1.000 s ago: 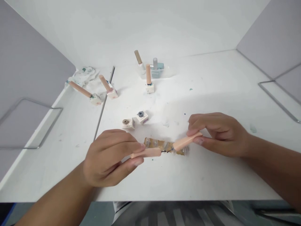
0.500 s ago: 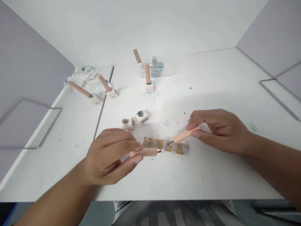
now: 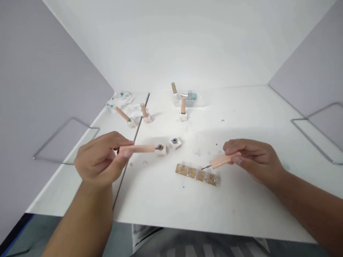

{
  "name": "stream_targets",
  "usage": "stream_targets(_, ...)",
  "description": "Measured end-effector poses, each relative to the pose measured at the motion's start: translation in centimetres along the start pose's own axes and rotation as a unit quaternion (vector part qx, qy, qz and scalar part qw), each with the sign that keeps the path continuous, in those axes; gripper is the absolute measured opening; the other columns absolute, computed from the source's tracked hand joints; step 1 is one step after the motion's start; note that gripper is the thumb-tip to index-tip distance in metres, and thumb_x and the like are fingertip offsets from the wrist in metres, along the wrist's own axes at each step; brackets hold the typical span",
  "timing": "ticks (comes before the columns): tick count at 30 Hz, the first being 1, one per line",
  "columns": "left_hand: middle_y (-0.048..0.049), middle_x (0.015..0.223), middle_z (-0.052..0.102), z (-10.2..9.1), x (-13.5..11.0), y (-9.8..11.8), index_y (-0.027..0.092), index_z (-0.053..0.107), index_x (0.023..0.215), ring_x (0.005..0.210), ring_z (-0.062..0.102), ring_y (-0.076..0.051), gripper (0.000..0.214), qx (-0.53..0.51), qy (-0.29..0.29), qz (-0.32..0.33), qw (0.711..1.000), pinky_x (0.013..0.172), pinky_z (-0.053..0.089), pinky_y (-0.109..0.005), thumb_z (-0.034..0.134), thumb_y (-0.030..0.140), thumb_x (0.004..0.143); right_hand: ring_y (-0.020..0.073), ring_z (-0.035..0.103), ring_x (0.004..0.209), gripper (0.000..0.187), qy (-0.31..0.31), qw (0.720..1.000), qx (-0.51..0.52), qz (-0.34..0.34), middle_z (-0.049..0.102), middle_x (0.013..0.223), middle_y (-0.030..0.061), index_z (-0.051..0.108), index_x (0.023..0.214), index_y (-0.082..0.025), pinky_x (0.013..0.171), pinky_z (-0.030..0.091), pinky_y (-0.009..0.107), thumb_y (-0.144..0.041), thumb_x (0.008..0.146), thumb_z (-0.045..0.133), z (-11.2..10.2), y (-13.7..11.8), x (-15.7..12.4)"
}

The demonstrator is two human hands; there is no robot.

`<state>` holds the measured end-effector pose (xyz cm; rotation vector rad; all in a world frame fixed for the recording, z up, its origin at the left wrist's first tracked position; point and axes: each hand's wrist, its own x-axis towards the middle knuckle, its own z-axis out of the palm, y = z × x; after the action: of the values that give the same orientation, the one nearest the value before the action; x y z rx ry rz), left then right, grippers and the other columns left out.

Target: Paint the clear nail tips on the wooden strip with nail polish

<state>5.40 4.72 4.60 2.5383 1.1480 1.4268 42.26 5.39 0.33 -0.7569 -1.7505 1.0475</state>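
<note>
Between thumb and fingers, my left hand (image 3: 103, 157) pinches a peach-capped nail polish brush (image 3: 139, 148). Its bristle end reaches the mouth of an uncapped white bottle with a brownish neck (image 3: 162, 151); I cannot tell whether it is inside. My right hand (image 3: 253, 159) grips a second peach nail polish brush (image 3: 223, 161), its dark tip just above the strip of false nails. That tan strip (image 3: 184, 174) carries several clear nail tips (image 3: 197, 175) and lies flat on the table. Beside the first bottle stands another uncapped bottle with a grey-blue neck (image 3: 175, 143).
Farther back stand capped nail polish bottles (image 3: 183, 116), two of them at the left (image 3: 147, 118). A clear tray (image 3: 197, 103) holds small bottles. Crumpled stained tissue (image 3: 122, 100) lies at the back left. Metal wire frames (image 3: 66, 139) flank the white table (image 3: 254, 207).
My left hand has moved its brush away from the nail strip, up and left to the brown-necked bottle. The right brush has drawn back slightly from the nails. The view has tilted and shifted.
</note>
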Motion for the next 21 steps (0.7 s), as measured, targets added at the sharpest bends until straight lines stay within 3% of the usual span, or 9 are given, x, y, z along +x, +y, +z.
stream_targets(2, -0.0006, 0.062, 0.059, -0.2, 0.4, -0.3, 0.022, 0.066, 0.085, 0.052, 0.045, -0.011, 0.006, -0.013, 0.081, -0.021, 0.996, 0.045, 0.030, -0.028, 0.063, 0.019, 0.087, 0.0156, 0.059, 0.067, 0.008, 0.033, 0.999, -0.020, 0.019, 0.067, 0.076, 0.0026, 0.072, 0.093, -0.026, 0.058, 0.048, 0.030, -0.024, 0.087, 0.067, 0.0, 0.0, 0.5)
stream_targets(3, -0.0007, 0.060, 0.060, -0.3, 0.6, -0.5, 0.020, 0.065, 0.079, 0.050, 0.042, -0.010, 0.008, -0.020, 0.084, -0.030, 0.996, 0.044, 0.029, -0.027, 0.064, 0.019, 0.086, 0.0151, 0.059, 0.066, 0.008, 0.043, 0.998, -0.035, 0.031, 0.067, 0.077, 0.0026, 0.072, 0.093, -0.026, 0.057, 0.048, 0.029, -0.026, 0.086, 0.069, 0.0, -0.1, 0.9)
stream_targets(8, -0.0007, 0.059, 0.065, -0.3, 1.4, -1.0, 0.017, 0.062, 0.074, 0.046, 0.037, -0.008, 0.014, 0.011, -0.064, -0.026, 0.998, 0.043, 0.032, -0.024, 0.061, 0.018, 0.088, 0.0128, 0.057, 0.059, 0.012, 0.029, 0.996, -0.071, 0.043, 0.064, 0.068, 0.0004, 0.073, 0.089, -0.024, 0.050, 0.045, 0.025, -0.034, 0.084, 0.072, 1.2, -1.1, 5.5)
stream_targets(13, -0.0006, 0.063, 0.063, -0.1, 1.1, -1.4, 0.016, 0.065, 0.084, 0.049, 0.046, -0.008, 0.007, -0.001, -0.054, -0.025, 0.998, 0.046, 0.037, -0.022, 0.061, 0.018, 0.089, 0.0116, 0.056, 0.058, 0.007, 0.009, 0.999, 0.003, 0.031, 0.062, 0.064, -0.0011, 0.071, 0.084, -0.021, 0.055, 0.049, 0.027, -0.028, 0.084, 0.069, 3.1, 0.2, 9.7)
stream_targets(21, 0.0010, 0.060, 0.056, -0.1, 1.1, -1.3, 0.016, 0.065, 0.092, 0.050, 0.051, -0.009, 0.015, -0.012, -0.054, 0.039, 0.998, 0.043, 0.036, -0.022, 0.064, 0.006, 0.081, 0.0108, 0.049, 0.055, 0.004, -0.023, 0.998, -0.050, 0.024, 0.057, 0.060, -0.0025, 0.068, 0.079, -0.022, 0.049, 0.038, 0.025, -0.021, 0.081, 0.064, 2.3, 2.4, 9.3)
